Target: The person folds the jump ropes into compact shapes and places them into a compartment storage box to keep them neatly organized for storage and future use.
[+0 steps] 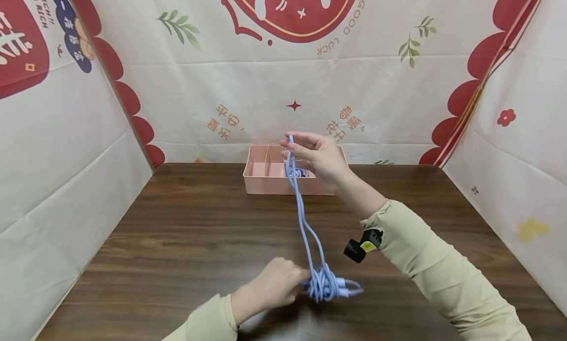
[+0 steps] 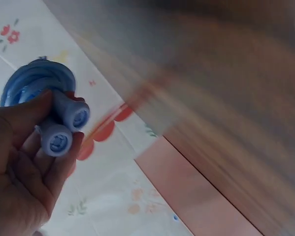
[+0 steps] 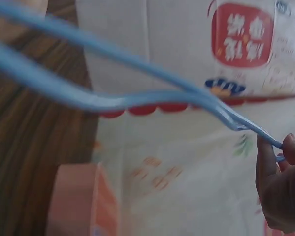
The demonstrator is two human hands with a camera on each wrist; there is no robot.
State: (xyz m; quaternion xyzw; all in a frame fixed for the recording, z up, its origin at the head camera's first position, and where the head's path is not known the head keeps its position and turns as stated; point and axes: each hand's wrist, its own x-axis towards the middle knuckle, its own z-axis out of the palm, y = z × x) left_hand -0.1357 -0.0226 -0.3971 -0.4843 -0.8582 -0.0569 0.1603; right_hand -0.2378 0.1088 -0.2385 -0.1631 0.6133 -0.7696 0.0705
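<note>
A light blue jump rope is wound into a bundle over the front of the table, its two handles side by side. My left hand grips the bundle from the left, thumb and fingers around the handles. Farther up and forward, my right hand pinches the far end of a long doubled length of the cord between thumb and fingers. That length runs taut near the top and bends loosely lower down. A small loop sticks out at the bundle's right side.
A pink divided box stands at the back of the dark wooden table, partly behind my right hand. Blue coiled cord lies in one compartment. Printed white cloth walls enclose the back and sides.
</note>
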